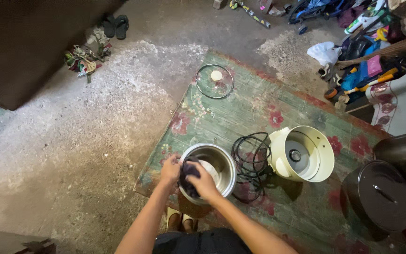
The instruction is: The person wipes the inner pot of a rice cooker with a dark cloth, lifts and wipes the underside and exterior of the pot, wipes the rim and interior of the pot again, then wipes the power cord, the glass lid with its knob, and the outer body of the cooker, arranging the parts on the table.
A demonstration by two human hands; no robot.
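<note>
Steel pot [217,165]: 1, gripped by 2 hands, left hand [170,169], right hand [204,181]; 1 cloth [189,173].

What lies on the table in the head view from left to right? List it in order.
Steel pot gripped by the left hand and the right hand with a dark cloth → black cord → cream cooker body → dark lidded pot.

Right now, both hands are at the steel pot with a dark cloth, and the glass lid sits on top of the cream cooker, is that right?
Not quite: the head view shows the glass lid lying on the table, apart from the cream cooker. Both hands, left and right, are at the steel pot with the dark cloth.
</note>
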